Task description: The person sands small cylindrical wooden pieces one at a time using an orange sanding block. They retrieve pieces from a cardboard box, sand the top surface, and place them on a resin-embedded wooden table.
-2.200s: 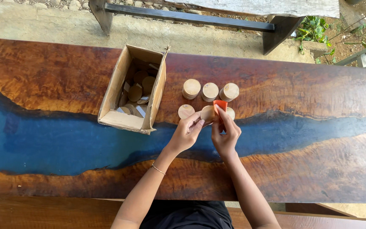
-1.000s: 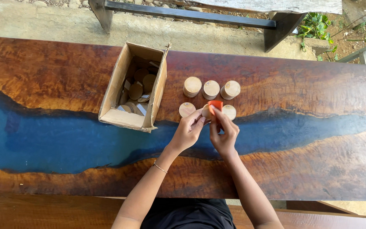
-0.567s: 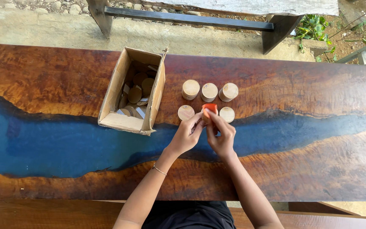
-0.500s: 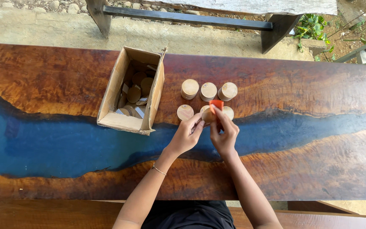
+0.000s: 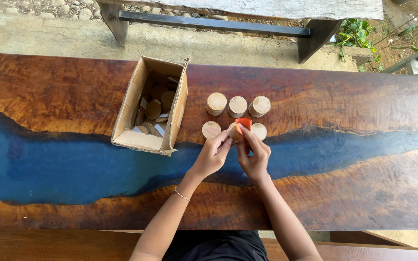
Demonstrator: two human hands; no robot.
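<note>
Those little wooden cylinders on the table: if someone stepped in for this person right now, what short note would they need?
Left hand: steadies a wooden cylinder at its side.
Right hand: presses a small orange piece against that cylinder.
On the table: three cylinders in the back row, one at front left, one at front right.
Cardboard box, open, to the left, holds more cylinders.
Done or left: cannot tell which cylinders are finished.

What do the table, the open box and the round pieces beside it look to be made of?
Table: glossy polished wood with a blue band like resin running through it; grain and sheen show.
Box: plain brown cardboard, flaps frayed.
Round pieces: pale, matte, probably unfinished wood; faint grain on top.
Left hand holds one; right hand presses a small orange piece on it, material unclear.
</note>
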